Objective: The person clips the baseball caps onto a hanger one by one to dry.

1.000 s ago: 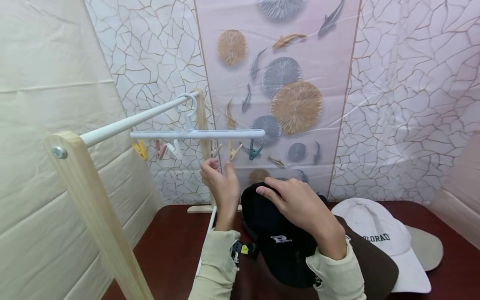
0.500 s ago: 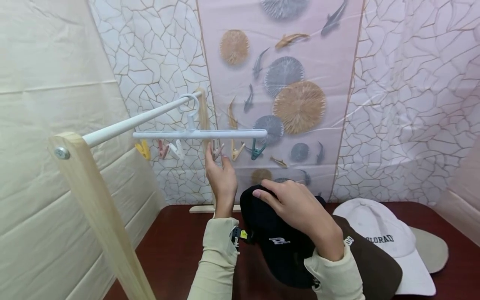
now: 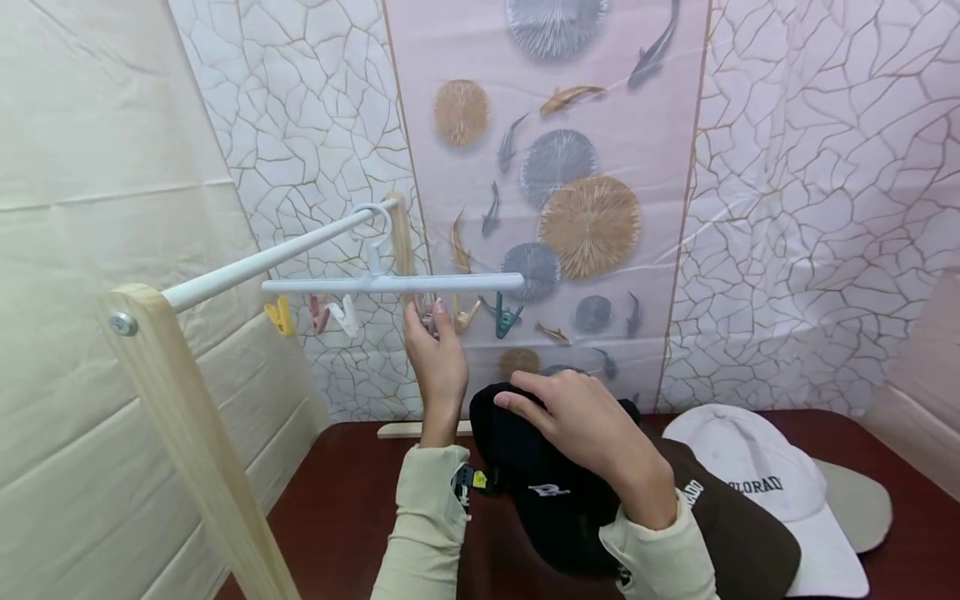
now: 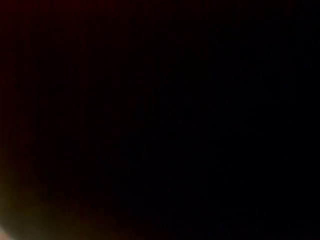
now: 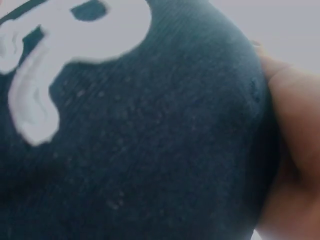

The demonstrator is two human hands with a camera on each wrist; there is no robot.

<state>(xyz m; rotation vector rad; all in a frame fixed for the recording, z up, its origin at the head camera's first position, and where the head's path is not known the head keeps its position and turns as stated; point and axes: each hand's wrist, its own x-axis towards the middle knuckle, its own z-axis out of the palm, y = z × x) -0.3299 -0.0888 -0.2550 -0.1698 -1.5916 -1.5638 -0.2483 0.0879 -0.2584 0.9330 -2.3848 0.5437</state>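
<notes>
A pale blue clip hanger [image 3: 450, 283] hangs by its hook from the white rail [image 3: 255, 263], with a row of coloured clips beneath it. My left hand [image 3: 438, 362] is raised under the bar and pinches a pale pink clip [image 3: 427, 312] between thumb and fingers. Lower down, my right hand [image 3: 596, 425] grips the top of a black cap [image 3: 517, 442], thumb on the near side. White lettering on that cap shows large in the right wrist view, with a finger [image 5: 295, 115] at the cap's edge. The left wrist view is almost fully dark.
A brown cap [image 3: 738, 525], a white cap [image 3: 720, 442] and a beige brim [image 3: 862, 504] overlap on the dark red table [image 3: 337, 517] at right. The rack's wooden post [image 3: 187, 433] rises near on the left. A yellow clip [image 3: 279, 317] and a green clip [image 3: 506, 318] hang at the hanger's ends.
My left hand has risen from below the clips and its thumb and fingers have closed on the pale pink clip. My right hand keeps hold of the black cap in nearly the same place.
</notes>
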